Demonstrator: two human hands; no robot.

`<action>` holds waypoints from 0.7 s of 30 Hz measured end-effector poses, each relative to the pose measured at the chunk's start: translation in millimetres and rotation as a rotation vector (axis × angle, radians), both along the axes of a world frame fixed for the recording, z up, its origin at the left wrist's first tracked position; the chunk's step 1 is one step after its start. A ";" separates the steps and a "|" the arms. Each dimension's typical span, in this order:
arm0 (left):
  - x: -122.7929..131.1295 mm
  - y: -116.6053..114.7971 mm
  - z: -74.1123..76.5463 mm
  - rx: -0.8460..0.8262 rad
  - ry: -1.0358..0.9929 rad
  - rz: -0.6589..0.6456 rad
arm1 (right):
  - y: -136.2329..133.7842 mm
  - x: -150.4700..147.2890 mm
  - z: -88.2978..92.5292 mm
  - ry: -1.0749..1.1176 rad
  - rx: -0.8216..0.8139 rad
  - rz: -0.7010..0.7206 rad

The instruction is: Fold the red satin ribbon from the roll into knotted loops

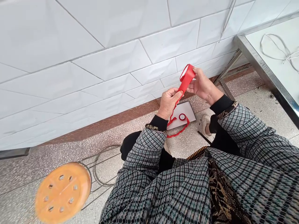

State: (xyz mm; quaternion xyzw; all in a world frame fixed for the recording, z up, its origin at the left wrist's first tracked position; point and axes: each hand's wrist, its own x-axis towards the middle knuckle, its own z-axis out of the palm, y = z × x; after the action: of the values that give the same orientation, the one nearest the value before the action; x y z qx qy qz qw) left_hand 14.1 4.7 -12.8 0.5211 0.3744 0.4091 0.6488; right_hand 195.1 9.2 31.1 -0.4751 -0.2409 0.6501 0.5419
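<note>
A roll of wide red ribbon [189,74] is gripped at its right side by my right hand [203,85], fingers bent round its edge. From the roll a flat strip runs down to my left hand [168,101], which pinches it between thumb and fingers. Below my left hand the ribbon looks narrow and crumpled. It trails toward a white board [187,109] with a dark edge on the floor. A smaller red spool [182,117] lies on that board, and a loop of red ribbon curves out from it past the board's near edge.
An orange round stool [62,193] with holes and metal legs stands at the lower left. At the right is a metal-edged table [259,59] with a white cord [286,57] on it. A white tiled wall [112,62] rises ahead. A shoe [205,123] is near the board.
</note>
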 end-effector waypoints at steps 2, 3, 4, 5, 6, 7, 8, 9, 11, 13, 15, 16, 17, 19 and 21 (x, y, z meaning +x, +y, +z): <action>-2.2 0.3 3.3 0.011 0.052 -0.021 | -0.2 0.3 2.0 0.027 -0.029 0.001; -3.4 1.1 4.5 0.021 0.073 -0.018 | -0.4 0.3 2.9 0.041 -0.042 0.014; -4.5 2.5 5.3 0.036 0.094 -0.008 | -0.7 0.4 3.7 0.054 -0.052 0.033; -5.4 4.3 5.8 0.053 0.115 0.006 | -0.9 0.5 4.6 0.067 -0.062 0.056; -6.2 6.3 5.8 0.072 0.137 0.023 | -1.2 0.8 5.3 0.077 -0.070 0.083; -6.8 8.3 5.7 0.091 0.156 0.038 | -1.4 1.1 6.1 0.084 -0.079 0.113; -7.3 10.1 5.4 0.108 0.173 0.050 | -1.7 1.5 6.7 0.088 -0.088 0.146; -7.6 11.7 5.1 0.124 0.187 0.058 | -2.0 2.0 7.3 0.090 -0.096 0.177; -8.1 13.8 4.1 0.161 0.211 0.071 | -2.7 3.0 8.1 0.084 -0.114 0.236; -9.0 15.0 2.6 0.213 0.228 0.096 | -3.8 3.6 8.1 0.072 -0.121 0.279; -11.0 16.2 0.3 0.255 0.229 0.103 | -5.0 3.4 7.6 0.061 -0.101 0.295; -12.3 16.8 -1.0 0.263 0.222 0.089 | -5.8 3.0 7.2 0.054 -0.085 0.300; -13.8 17.4 -2.1 0.263 0.212 0.063 | -6.6 2.5 6.9 0.046 -0.068 0.307; -17.1 18.3 -3.5 0.253 0.190 -0.002 | -8.4 1.5 6.2 0.025 -0.043 0.336; -20.1 18.6 -3.6 0.258 0.182 -0.062 | -10.3 1.3 5.6 0.005 -0.037 0.390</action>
State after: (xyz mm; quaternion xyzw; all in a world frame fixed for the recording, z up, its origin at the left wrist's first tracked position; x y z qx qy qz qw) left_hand -6.0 23.3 -16.4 0.6463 0.3598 0.3848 0.5520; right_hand 196.4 -1.1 36.7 -0.4277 -0.3148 0.7483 0.3975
